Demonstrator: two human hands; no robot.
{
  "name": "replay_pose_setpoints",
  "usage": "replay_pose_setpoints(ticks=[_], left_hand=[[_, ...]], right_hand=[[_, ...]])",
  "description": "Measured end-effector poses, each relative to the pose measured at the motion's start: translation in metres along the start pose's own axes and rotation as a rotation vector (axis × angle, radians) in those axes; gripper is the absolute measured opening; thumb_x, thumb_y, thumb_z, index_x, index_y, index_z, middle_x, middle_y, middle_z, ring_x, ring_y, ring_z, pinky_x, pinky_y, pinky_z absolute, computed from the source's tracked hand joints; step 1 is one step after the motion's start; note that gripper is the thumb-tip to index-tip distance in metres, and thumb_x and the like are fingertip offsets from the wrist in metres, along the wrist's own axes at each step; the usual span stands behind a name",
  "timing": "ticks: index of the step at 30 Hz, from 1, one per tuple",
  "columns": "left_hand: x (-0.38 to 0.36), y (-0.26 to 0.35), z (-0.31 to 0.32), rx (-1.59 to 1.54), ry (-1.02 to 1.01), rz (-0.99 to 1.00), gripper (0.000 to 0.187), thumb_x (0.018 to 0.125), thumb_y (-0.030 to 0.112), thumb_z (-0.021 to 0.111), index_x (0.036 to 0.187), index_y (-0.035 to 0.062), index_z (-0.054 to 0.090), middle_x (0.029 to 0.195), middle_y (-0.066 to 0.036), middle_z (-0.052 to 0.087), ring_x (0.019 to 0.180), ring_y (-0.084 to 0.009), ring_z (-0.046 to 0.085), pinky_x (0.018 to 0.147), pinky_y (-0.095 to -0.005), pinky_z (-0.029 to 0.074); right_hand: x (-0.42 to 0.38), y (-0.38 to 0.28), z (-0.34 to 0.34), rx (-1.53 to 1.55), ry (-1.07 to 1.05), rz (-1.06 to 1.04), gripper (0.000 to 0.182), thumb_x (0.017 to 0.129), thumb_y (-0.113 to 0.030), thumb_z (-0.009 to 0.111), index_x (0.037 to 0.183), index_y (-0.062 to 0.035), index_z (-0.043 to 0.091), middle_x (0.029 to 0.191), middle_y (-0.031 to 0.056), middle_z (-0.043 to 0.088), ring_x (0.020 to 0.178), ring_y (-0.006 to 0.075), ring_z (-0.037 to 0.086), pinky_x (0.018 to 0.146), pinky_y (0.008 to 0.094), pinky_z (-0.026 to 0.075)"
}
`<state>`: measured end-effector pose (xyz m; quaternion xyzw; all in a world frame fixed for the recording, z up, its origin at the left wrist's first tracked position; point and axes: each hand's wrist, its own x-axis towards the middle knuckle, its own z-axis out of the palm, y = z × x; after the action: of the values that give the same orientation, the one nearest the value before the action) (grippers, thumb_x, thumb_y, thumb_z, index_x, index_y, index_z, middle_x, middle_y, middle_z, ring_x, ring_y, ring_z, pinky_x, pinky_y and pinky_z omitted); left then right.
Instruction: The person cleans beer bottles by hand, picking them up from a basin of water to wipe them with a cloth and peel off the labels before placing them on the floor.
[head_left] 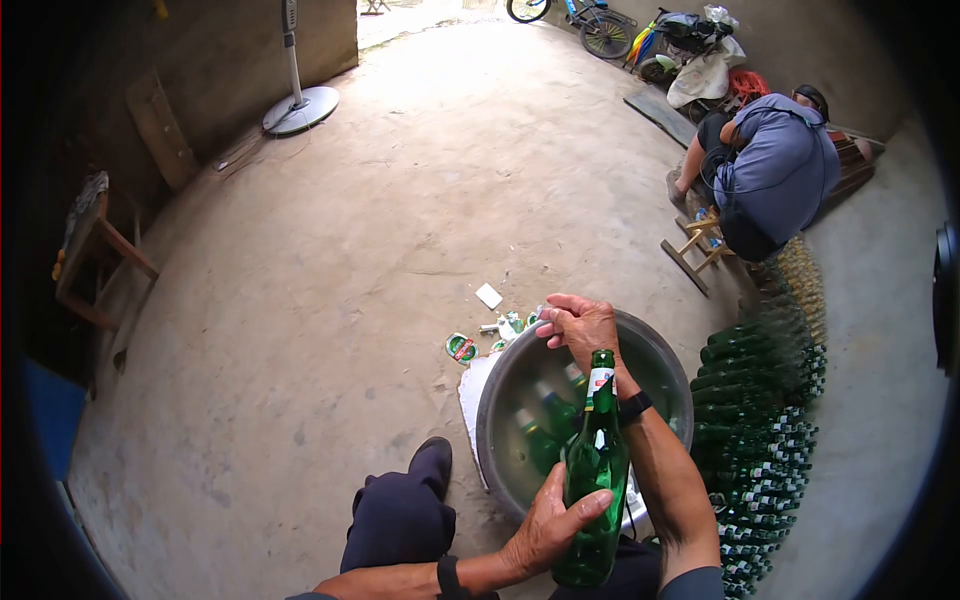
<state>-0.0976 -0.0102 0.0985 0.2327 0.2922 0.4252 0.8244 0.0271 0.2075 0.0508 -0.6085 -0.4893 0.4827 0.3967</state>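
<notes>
Wrapped around the lower body of a green bottle (598, 450), the left hand (545, 522) had closed its grip, thumb across the near side of the glass. The bottle's open mouth pointed away from the wearer, and a white and red label (600, 380) circled its neck, which overlapped the right forearm (660, 455) in the view. The right hand (588, 328) was apart from the bottle, over the far rim of a round metal basin (484, 420), its fingers bent and its thumb close to the fingertips; a small pale scrap showed at the fingertips, but whether they pinched it could not be told.

Below the hands, the basin held cloudy liquid with several green bottles (540, 440) lying in it. A white sheet (472, 400) stuck out from under its left side. On the floor just beyond lay a green and red oval label (462, 348), crumpled scraps (510, 326) and a flat white piece (488, 296).

To the right, many green bottles lay in a stacked pile (750, 400) along the wall. Past the pile, another person (780, 165) sat bent over beside a wooden stool (700, 250). Farther off stood a blue bicycle (600, 35), and toward the left, a fan stand (300, 110) and a wooden chair (105, 255).
</notes>
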Motion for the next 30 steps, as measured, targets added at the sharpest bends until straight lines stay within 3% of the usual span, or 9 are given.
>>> replay_pose_setpoints(ticks=[7,12,15,18,21,30], left_hand=[[-0.005,0.003,0.002,-0.081,-0.016,0.017,0.061,0.092,0.032,0.071,0.134,-0.0013,0.042,0.111,-0.008,0.059,0.097,-0.0124,0.06,0.086,-0.0294,0.052],[-0.005,0.006,-0.003,-0.121,0.004,0.009,0.057,0.093,0.03,0.071,0.132,-0.0007,0.043,0.11,-0.008,0.059,0.096,-0.0121,0.06,0.085,-0.0293,0.052],[-0.003,0.011,-0.005,-0.165,0.013,-0.023,0.054,0.093,0.029,0.07,0.131,-0.0004,0.043,0.109,-0.008,0.059,0.096,-0.0119,0.06,0.086,-0.0296,0.052],[-0.001,0.015,-0.005,-0.182,0.004,-0.012,0.054,0.093,0.028,0.07,0.13,-0.0004,0.043,0.11,-0.008,0.059,0.096,-0.0119,0.06,0.086,-0.0297,0.053],[0.0,0.013,-0.004,-0.212,0.016,-0.019,0.054,0.093,0.028,0.071,0.13,-0.0006,0.043,0.11,-0.008,0.059,0.096,-0.0119,0.06,0.085,-0.0296,0.053],[-0.001,0.005,-0.006,-0.23,-0.005,-0.01,0.052,0.094,0.028,0.07,0.129,-0.0002,0.044,0.108,-0.008,0.058,0.094,-0.0121,0.06,0.083,-0.0295,0.053]], right_hand=[[0.014,0.0,0.013,0.041,0.018,-0.07,0.02,0.089,-0.006,0.066,0.104,0.0039,0.074,0.087,0.01,0.075,0.069,0.0148,0.072,0.055,0.0237,0.055],[0.029,0.026,0.02,-0.195,0.075,-0.008,0.017,0.087,-0.01,0.069,0.099,-0.0005,0.077,0.084,0.0059,0.074,0.067,0.011,0.069,0.057,0.0238,0.054],[0.037,0.037,0.022,-0.04,-0.051,0.002,0.021,0.086,-0.008,0.068,0.105,-0.0004,0.076,0.091,0.0085,0.075,0.073,0.0116,0.069,0.062,0.0241,0.055],[0.041,0.043,0.026,-0.185,-0.064,-0.013,0.025,0.086,-0.004,0.066,0.109,0.001,0.075,0.099,0.0116,0.075,0.077,0.0137,0.07,0.066,0.025,0.055],[0.041,0.047,0.027,-0.095,-0.093,0.038,0.029,0.086,-0.001,0.063,0.113,0.0024,0.073,0.105,0.0138,0.075,0.078,0.0153,0.07,0.067,0.0255,0.055],[0.037,0.038,0.017,-0.019,-0.015,0.023,0.022,0.09,-0.009,0.071,0.109,0.0018,0.072,0.089,0.0039,0.072,0.073,0.0078,0.065,0.065,0.0213,0.052]])
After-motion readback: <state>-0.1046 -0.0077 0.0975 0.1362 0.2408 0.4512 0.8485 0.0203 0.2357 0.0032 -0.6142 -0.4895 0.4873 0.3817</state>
